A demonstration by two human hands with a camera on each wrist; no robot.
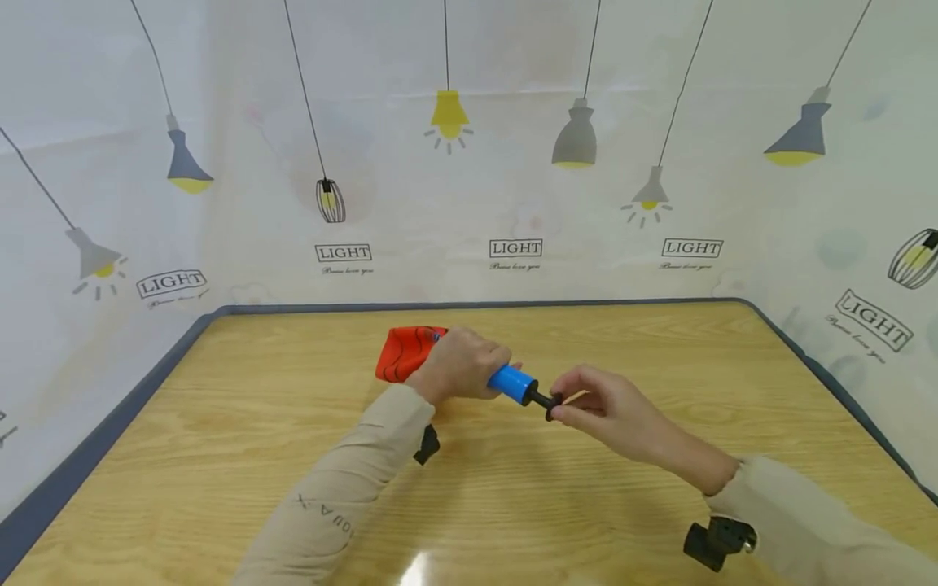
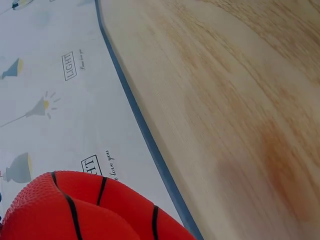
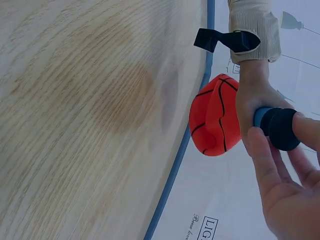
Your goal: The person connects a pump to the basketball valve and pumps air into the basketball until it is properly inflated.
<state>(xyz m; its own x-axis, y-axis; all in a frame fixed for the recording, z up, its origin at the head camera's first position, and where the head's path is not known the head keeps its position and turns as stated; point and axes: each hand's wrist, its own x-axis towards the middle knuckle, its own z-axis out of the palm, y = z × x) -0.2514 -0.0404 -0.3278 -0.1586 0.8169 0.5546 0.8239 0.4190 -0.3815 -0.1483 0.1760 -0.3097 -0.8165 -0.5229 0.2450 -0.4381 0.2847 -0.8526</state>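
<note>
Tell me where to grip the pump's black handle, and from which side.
The black handle is probably best pinched at its wide outer end, coming from the person's right: it points that way, on a thin shaft out of the blue barrel. The right hand pinches there, while the left hand grips the barrel.

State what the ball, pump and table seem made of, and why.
Ball: probably matte rubber; its skin folds and looks pebbled. Pump: likely plastic; smooth, glossy blue. Table: wood or wood-look laminate; visible grain, slight shine.
</note>
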